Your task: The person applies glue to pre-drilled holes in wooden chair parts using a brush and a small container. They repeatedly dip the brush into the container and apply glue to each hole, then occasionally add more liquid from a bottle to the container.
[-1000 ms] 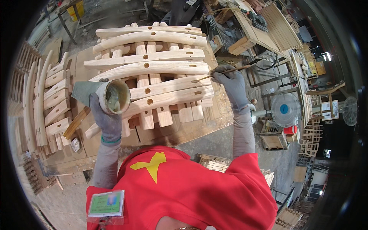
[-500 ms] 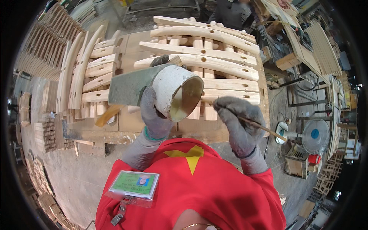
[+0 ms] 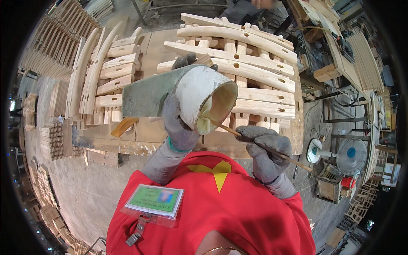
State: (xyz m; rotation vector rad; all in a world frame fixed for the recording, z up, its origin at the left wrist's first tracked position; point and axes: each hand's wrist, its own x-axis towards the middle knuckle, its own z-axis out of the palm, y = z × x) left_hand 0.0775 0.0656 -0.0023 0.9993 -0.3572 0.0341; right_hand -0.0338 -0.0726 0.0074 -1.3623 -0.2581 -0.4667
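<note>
My left hand, in a grey glove, is closed around a white, crusted pot. The pot is tilted, its mouth facing right and showing a yellowish inside. A flat grey-green piece extends left from the pot; whether the two are joined I cannot tell. A brown piece of wood sticks out below the flat piece, mostly hidden. My gloved right hand is closed on a thin wooden stick, whose far tip reaches into the pot's mouth.
Beyond my hands, a worktable carries slatted wooden frames on the right and more frames on the left. Stacked wood parts stand far left. A fan stands at right, and another person's hand shows at the top.
The stick's tip has come into the pot's mouth; before, the stick was outside it. My right hand has turned and come slightly nearer my body. The whole view has shifted a little.
</note>
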